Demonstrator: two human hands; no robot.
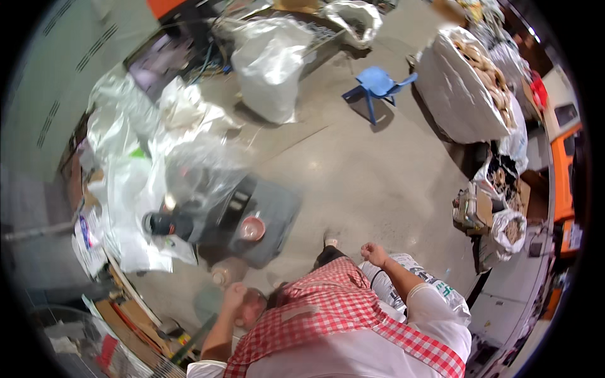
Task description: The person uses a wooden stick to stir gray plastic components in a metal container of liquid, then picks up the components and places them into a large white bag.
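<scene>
Red-and-white checked cloth of an apron (334, 296) is seen nearest, worn over a white shirt (353, 354). The left hand (234, 295) is held with its fingers curled, just beside a clear jar (230, 271) and a reddish rounded container (253, 306); whether anything is grasped cannot be told. The right hand (375, 254) is held near a printed white sack (423, 272), its fingers bent; whether something small is pinched there cannot be told either. Ahead of the left hand, a pink bowl (253, 228) is set on a grey stand (277, 211). Farther off, a blue chair (376, 84) is placed on the floor.
</scene>
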